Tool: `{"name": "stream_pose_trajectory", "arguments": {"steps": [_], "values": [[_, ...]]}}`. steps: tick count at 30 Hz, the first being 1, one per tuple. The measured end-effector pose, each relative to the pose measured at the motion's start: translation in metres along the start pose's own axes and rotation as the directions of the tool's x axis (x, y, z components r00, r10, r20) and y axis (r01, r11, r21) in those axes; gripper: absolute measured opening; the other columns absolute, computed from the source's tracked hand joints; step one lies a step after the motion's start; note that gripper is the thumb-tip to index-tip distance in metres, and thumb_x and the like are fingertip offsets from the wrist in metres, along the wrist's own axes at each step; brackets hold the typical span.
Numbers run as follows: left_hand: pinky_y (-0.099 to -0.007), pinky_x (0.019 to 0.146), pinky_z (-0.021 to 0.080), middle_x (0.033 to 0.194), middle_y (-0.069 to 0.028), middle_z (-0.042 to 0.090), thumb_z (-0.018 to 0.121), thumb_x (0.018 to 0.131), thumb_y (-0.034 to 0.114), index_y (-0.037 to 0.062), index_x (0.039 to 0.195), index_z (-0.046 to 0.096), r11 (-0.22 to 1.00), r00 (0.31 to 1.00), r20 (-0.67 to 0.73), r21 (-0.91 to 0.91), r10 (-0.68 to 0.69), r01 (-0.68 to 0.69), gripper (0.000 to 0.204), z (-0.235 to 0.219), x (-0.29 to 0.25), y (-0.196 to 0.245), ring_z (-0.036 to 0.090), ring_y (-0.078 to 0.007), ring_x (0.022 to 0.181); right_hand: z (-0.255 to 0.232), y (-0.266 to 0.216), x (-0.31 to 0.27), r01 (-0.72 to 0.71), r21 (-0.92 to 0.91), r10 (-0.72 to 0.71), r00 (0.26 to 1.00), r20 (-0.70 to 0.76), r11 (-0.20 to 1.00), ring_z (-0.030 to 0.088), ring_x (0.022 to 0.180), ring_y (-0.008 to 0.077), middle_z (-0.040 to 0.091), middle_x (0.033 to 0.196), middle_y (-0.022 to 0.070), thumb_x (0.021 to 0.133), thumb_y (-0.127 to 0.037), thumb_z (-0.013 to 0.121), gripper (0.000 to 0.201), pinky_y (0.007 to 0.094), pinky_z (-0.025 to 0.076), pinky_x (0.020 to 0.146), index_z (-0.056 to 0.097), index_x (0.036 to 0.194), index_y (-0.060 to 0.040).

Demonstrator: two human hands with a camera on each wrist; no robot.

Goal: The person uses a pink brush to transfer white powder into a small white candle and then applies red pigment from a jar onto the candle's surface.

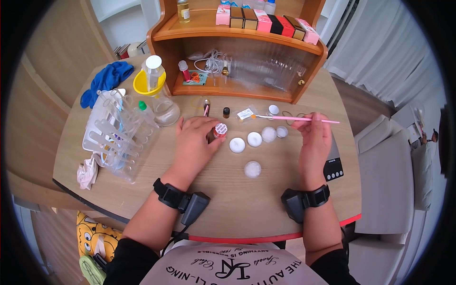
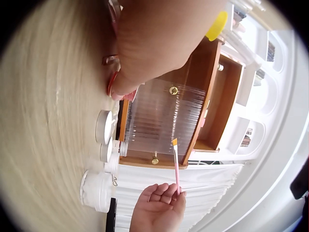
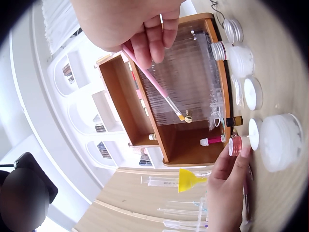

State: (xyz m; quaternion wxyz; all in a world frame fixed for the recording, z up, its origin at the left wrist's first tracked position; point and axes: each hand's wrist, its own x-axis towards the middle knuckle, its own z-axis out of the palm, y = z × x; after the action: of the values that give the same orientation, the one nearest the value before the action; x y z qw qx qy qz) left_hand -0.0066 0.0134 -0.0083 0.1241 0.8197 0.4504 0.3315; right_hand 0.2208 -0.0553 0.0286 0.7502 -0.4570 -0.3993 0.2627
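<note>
Head view shows my right hand (image 1: 314,142) pinching the brush (image 1: 290,118) by its pink handle, the orange tip (image 1: 254,116) pointing left toward my other hand. My left hand (image 1: 194,140) grips the red pot (image 1: 220,129) between thumb and fingers, low over the table (image 1: 251,204); I cannot tell whether its base touches down, or whether its top is open. Tip and pot are apart. I judge the step in hand to be steadying the pot and readying the brush. Bringing them together would call for a firm left hold and a slow sweep of the tip, clear of the dark bottle (image 1: 226,112) and white discs (image 1: 237,145). Nearer me sits a tub (image 1: 252,169); the scale (image 1: 334,168) lies beside my right wrist, the tube rack (image 1: 124,149) far left.
</note>
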Motion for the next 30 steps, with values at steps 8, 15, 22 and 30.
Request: {"name": "stream_pose_trajectory", "arguments": {"steps": [8, 15, 22, 30], "values": [[-0.0373, 0.086, 0.038, 0.098, -0.005, 0.057, 0.078, 0.062, 0.025, 0.0097, 0.093, 0.063, 0.948, 0.957, -0.02, -0.13, 0.29, -0.29, 0.037, -0.023, -0.002, 0.038, 0.053, -0.0254, 0.096, 0.0, 0.0, 0.001, 0.02, 0.013, -0.019, 1.0, -0.023, 1.0, 0.059, 0.071, 0.0143, 0.062, 0.079, 0.0082, 0.097, -0.025, 0.042, 0.026, 0.0289, 0.046, 0.073, 0.052, 0.092, -0.0025], [-0.0359, 0.082, 0.039, 0.097, -0.0025, 0.057, 0.078, 0.06, 0.022, 0.0126, 0.091, 0.063, 0.93, 0.897, 0.247, -0.141, 0.366, -0.34, 0.036, -0.009, -0.018, 0.056, 0.052, -0.0235, 0.094, 0.0, -0.004, -0.001, 0.055, -0.059, -0.054, 0.998, 0.019, 0.997, 0.058, 0.077, 0.0142, 0.062, 0.086, 0.0094, 0.098, -0.023, 0.039, 0.028, 0.0287, 0.046, 0.073, 0.054, 0.102, -0.0001], [-0.0378, 0.082, 0.042, 0.097, -0.0068, 0.058, 0.074, 0.064, 0.015, 0.0105, 0.095, 0.061, 0.935, 0.949, 0.106, -0.231, 0.298, -0.268, 0.034, -0.008, -0.015, 0.051, 0.055, -0.027, 0.091, 0.011, -0.005, -0.016, 0.447, -0.353, -0.204, 0.809, 0.551, 0.822, 0.059, 0.08, 0.0205, 0.064, 0.095, 0.0086, 0.093, -0.011, 0.043, 0.023, 0.0298, 0.047, 0.075, 0.057, 0.109, -0.0033], [-0.0348, 0.073, 0.048, 0.094, -0.0114, 0.058, 0.071, 0.064, 0.006, 0.0052, 0.099, 0.057, 0.93, 0.968, 0.047, -0.291, 0.248, -0.224, 0.038, -0.013, -0.011, 0.048, 0.058, -0.0279, 0.084, 0.026, -0.017, -0.026, 0.457, -0.47, -0.065, 0.766, 0.64, 0.755, 0.057, 0.077, 0.0256, 0.06, 0.09, 0.0092, 0.071, -0.022, 0.075, 0.037, 0.0338, 0.047, 0.069, 0.055, 0.098, -0.0054]]}}
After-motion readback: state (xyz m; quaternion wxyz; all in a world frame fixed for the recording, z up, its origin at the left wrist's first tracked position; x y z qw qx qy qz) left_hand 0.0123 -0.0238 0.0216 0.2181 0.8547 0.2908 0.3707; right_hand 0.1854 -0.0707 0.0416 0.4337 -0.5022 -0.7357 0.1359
